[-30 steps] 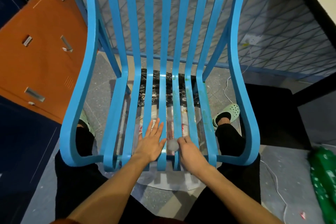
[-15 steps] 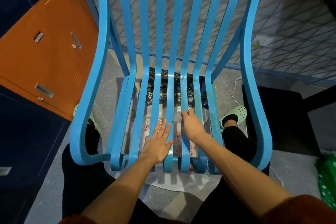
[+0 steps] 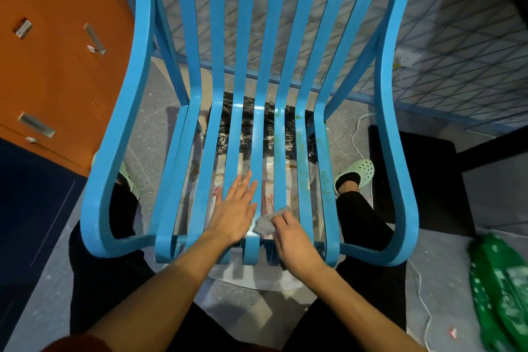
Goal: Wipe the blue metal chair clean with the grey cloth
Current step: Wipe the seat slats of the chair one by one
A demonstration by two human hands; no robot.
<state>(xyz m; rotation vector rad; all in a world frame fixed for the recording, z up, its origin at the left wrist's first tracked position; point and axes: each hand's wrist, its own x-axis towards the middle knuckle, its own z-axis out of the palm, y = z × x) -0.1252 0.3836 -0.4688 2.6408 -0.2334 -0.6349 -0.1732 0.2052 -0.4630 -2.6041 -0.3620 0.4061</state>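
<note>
1. Squarely at 12 o'clock: blue metal chair (image 3: 398, 151), seen from above, long slats running from the front edge of the seat up into the back, curved armrests at 9 and 3 o'clock.
2. Left hand (image 3: 233, 216): laid flat on the seat slats a little left of centre, near the front edge; grip apart, fingers straight and spread, pointing to 12 o'clock, holding nothing.
3. Right hand (image 3: 294, 240): at 3 o'clock of the left hand, by the front edge of the seat; grip clamped on the grey cloth (image 3: 264, 226), fingers curled over it.
4. Cloth bunched into a small wad, pressed on a middle slat between the two hands, one corner poking out toward 1 o'clock.
5. Greenish-brown specks (image 3: 300, 140) on the slats at 1 o'clock of the cloth, toward the back of the seat.
6. Under the seat, through the gaps: black plastic sheet (image 3: 248, 128) toward 12 o'clock, pale printed sheet (image 3: 251, 277) nearer, both spread on the grey speckled floor (image 3: 445, 266).
7. Legs in black trousers astride the chair; pale green clog (image 3: 361, 168) at 3 o'clock, inside the right armrest; second clog (image 3: 127, 180) at 9 o'clock, mostly hidden behind the left armrest.
8. Orange metal cabinet (image 3: 57, 66) at 10 o'clock, metal handles on its front; white cable (image 3: 355, 134) on the floor at 2 o'clock; black mat (image 3: 423, 180) at 3 o'clock; blurred green plastic item (image 3: 500, 288) with white print at 4 o'clock, kind not clear.
</note>
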